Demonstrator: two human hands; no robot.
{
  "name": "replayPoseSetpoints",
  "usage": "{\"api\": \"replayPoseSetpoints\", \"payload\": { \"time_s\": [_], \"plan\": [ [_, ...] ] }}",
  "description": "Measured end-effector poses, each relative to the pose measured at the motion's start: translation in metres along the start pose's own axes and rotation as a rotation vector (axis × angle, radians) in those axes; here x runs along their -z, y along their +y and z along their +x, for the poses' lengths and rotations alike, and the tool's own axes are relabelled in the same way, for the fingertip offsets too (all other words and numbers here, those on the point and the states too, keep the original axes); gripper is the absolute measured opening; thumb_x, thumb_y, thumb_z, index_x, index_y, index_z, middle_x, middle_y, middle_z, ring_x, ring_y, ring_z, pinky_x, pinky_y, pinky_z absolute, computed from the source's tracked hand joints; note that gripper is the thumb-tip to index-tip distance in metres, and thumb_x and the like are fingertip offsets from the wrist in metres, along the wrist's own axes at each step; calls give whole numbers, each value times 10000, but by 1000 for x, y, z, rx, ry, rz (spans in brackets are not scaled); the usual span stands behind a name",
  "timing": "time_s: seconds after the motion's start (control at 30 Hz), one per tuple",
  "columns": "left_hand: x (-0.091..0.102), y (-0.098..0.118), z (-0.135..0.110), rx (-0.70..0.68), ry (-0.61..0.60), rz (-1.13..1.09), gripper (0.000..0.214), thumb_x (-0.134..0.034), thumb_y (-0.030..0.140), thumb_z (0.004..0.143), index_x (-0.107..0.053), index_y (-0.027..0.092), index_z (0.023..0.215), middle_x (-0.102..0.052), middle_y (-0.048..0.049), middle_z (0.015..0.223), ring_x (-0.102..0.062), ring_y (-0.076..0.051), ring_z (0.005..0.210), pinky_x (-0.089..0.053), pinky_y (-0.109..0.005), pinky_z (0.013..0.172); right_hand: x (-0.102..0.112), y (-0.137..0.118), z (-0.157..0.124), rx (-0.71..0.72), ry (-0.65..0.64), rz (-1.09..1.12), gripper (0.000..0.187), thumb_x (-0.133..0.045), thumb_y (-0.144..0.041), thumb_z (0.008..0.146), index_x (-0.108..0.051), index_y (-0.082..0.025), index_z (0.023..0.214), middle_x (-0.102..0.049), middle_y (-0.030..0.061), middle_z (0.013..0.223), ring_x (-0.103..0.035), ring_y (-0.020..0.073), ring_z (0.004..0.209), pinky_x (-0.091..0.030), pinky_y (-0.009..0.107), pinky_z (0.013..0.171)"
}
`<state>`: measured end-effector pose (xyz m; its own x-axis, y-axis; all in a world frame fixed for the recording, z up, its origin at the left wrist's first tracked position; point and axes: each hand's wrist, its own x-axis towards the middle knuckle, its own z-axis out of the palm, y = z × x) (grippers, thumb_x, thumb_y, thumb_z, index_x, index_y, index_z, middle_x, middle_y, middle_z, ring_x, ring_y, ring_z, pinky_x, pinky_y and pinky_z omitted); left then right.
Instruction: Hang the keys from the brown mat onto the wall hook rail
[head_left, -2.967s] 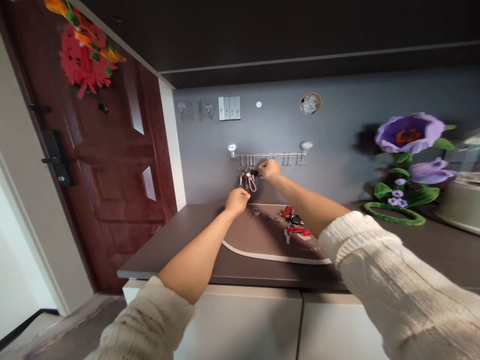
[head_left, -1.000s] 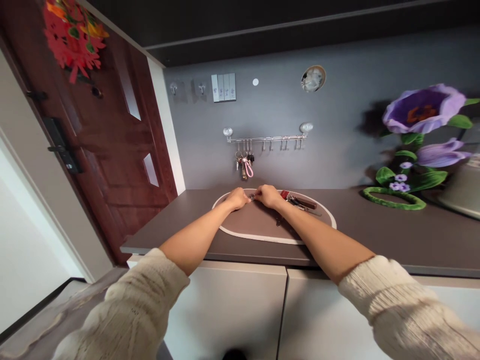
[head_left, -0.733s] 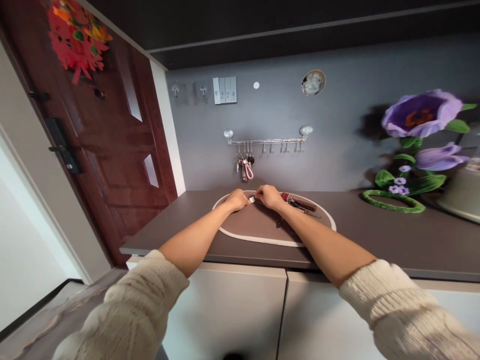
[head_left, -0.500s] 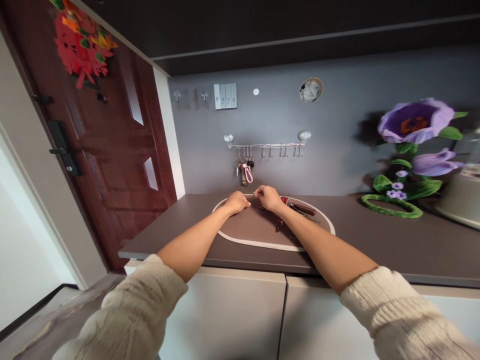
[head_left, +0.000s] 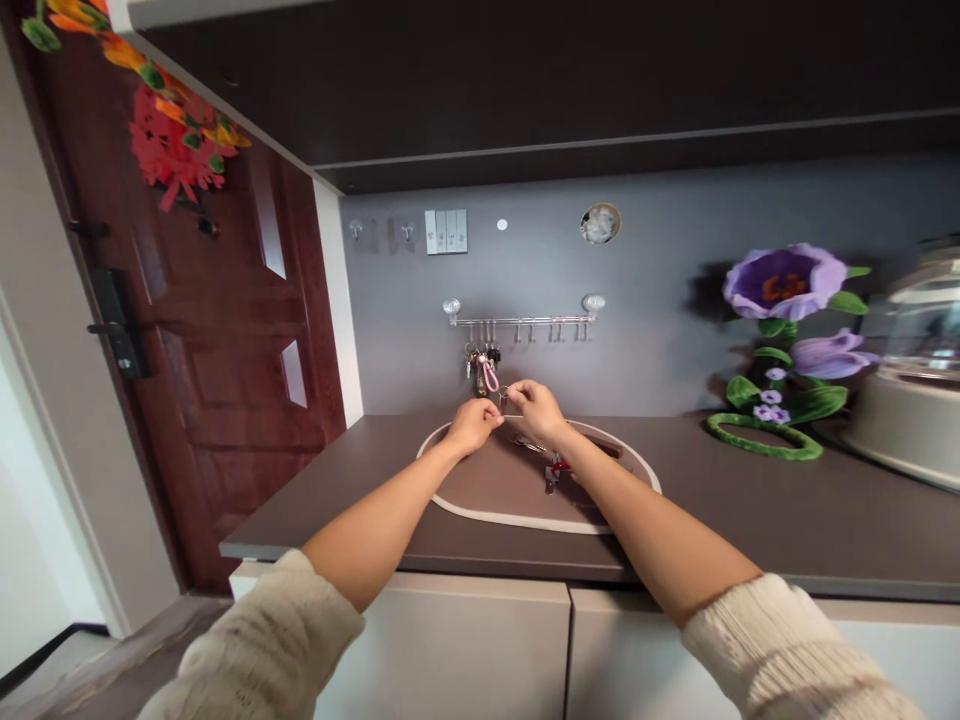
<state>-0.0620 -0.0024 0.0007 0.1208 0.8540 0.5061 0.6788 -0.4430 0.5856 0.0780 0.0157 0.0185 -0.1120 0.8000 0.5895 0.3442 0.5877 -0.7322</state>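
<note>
Above an oval brown mat (head_left: 480,492) with a white rim, my left hand (head_left: 474,424) and my right hand (head_left: 534,408) are raised and pinched together on a small key ring (head_left: 504,396). Both hands' fingers are closed on it. More keys (head_left: 556,468), some with red tags, lie on the mat under my right forearm. On the wall behind, a chrome hook rail (head_left: 522,320) carries a bunch of keys with a pink loop (head_left: 483,366) at its left end.
The mat lies on a dark countertop (head_left: 750,510) over white cabinets (head_left: 480,650). A purple flower ornament (head_left: 787,350) and a pot (head_left: 907,390) stand at the right. A red-brown door (head_left: 202,300) is at the left; switches (head_left: 445,231) sit on the grey wall.
Three seconds ago my right hand was up at the rail's hooks. It then came down to the mat beside my left hand, and both have now lifted the key ring off the mat.
</note>
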Motion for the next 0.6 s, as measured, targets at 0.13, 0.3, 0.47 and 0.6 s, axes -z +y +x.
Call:
{"api": "replayPoseSetpoints", "payload": {
  "time_s": [0.13, 0.3, 0.47, 0.6],
  "plan": [
    [1, 7, -1, -46, 41, 48, 138, -511, 236, 743, -613, 144, 722, -617, -31, 740, -530, -122, 688, -378, -230, 656, 6, -5, 1, 11, 7, 47, 147, -453, -282, 731, -528, -156, 728, -605, 24, 718, -536, 124, 694, -414, 254, 701],
    [5, 15, -5, -78, 81, 142, 203, -439, 258, 797, -612, 155, 771, -619, -55, 795, -532, -143, 739, -372, -246, 682, 13, -7, 5, -7, 33, 160, 148, -460, -289, 739, -527, -157, 735, -600, 18, 677, -551, 120, 668, -439, 264, 703],
    [7, 21, -7, -114, 99, 195, 218, -411, 245, 812, -611, 160, 793, -617, -67, 824, -533, -159, 794, -370, -257, 715, 22, -14, 15, -119, 95, 289, 110, -505, -263, 720, -508, -155, 697, -574, 12, 657, -541, 102, 607, -461, 253, 647],
    [7, 23, -8, -125, 105, 210, 230, -403, 243, 816, -616, 158, 796, -617, -71, 820, -534, -155, 783, -368, -255, 716, 28, -22, 30, -128, 159, 347, 75, -516, -214, 714, -514, -143, 690, -554, 12, 650, -524, 84, 580, -458, 224, 605]
  ]
}}
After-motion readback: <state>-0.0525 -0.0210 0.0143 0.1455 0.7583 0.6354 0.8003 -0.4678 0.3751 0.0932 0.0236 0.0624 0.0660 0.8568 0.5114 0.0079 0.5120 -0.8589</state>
